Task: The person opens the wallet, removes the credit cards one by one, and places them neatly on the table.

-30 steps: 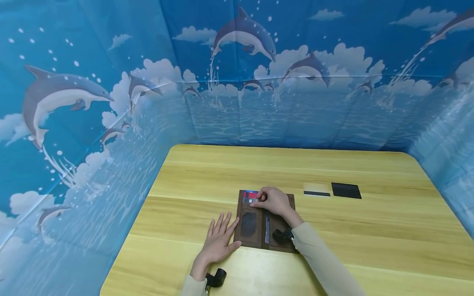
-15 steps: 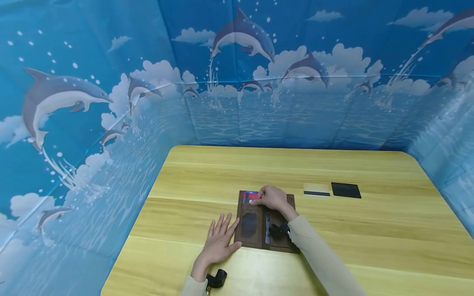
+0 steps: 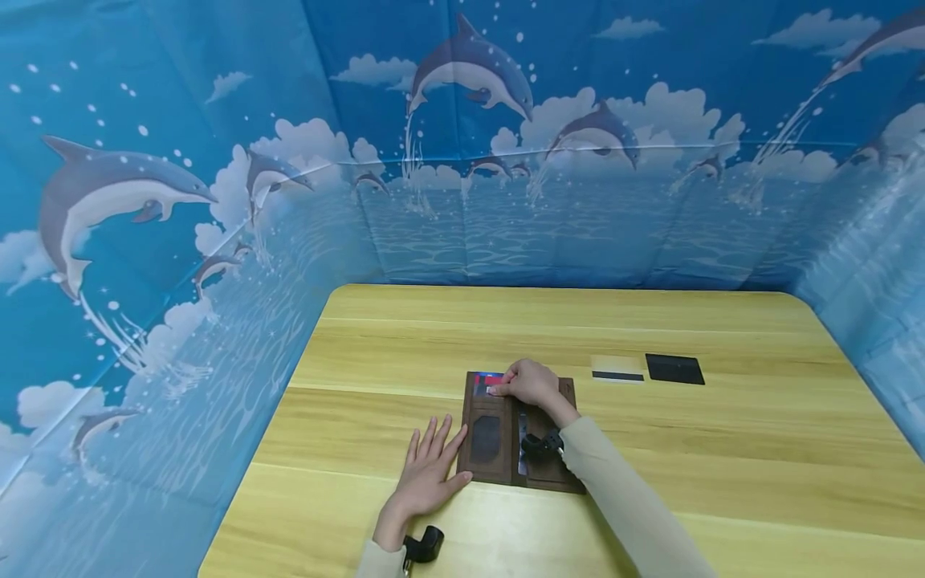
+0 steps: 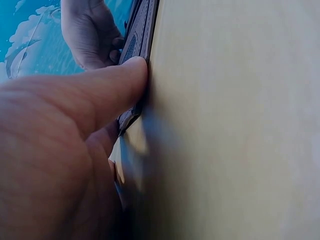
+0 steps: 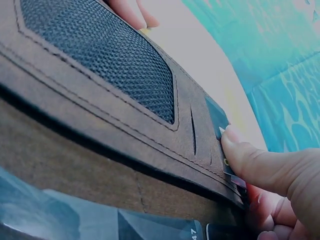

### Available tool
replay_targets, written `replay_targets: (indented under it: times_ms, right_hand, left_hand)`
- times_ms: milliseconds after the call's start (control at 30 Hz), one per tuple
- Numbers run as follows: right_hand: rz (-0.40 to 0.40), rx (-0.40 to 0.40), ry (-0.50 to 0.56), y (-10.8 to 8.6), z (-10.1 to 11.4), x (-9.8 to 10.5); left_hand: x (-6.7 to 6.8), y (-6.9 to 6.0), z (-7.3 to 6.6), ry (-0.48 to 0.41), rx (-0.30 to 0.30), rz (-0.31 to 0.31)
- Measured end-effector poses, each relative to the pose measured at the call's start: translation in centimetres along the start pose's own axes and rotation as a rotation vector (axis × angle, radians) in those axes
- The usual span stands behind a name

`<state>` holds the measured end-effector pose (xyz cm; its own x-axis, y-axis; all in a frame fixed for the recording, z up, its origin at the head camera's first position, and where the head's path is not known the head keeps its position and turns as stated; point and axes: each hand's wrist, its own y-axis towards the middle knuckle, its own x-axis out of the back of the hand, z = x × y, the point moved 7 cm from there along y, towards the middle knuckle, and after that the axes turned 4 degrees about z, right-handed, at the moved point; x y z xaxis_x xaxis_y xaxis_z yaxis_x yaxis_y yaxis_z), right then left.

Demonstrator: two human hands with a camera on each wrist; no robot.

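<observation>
**Right hand shifted slightly up and left over the wallet; left hand and wallet unmoved**

Wallet (image 3: 506, 459): lying unfolded on the table (image 3: 433, 345); taken as landmark.

Right hand (image 3: 531, 381): above the wallet's far half, thumb and fingers pinching the red card (image 3: 482, 390) at the wallet's far left corner. Grip is on the exposed part, presumably because the rest is tucked into leather. Whether the card is going in or coming out, cannot tell.

Left hand (image 3: 425, 472): at the wallet's left edge, fingers spread and straight, grasping nothing. Thumb touches the near left corner, probably to stop the wallet sliding.

Pale card (image 3: 617, 365) and black card (image 3: 674, 368): both flat, apart from the wallet, beyond its far right corner, black one farther right. Likely laid there to stay out of the working area.

Count: wallets, one. Hands, two. Loose cards, two. Cards under the pinch, at least one; fingers hide any others. Mesh window (image 3: 485, 438), one, on the wallet's left half. Clear slip (image 3: 521, 462), one seen, along the wallet's fold. Wrist cameras (image 3: 426, 544), two, one per arm.
</observation>
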<state>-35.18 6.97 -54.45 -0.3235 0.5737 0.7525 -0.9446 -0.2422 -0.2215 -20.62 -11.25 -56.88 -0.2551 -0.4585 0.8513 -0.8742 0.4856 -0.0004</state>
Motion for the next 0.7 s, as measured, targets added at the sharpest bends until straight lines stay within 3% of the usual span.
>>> replay_targets:
  times_ms: [200, 500, 700]
  right_hand:
    - [-0.02, -0.01, 0.013, -0.04, -0.09, 0.15]
    - [-0.068, 0.002, 0.027, 0.07, -0.33, 0.24]
    - [-0.09, 0.005, 0.031, 0.19, -0.66, 0.14]
  left_hand:
    - [-0.24, 0.01, 0.31, 0.002, -0.027, -0.041]
    - [-0.11, 0.06, 0.21, 0.025, 0.021, -0.008]
    - [-0.01, 0.03, 0.04, 0.005, -0.003, -0.025]
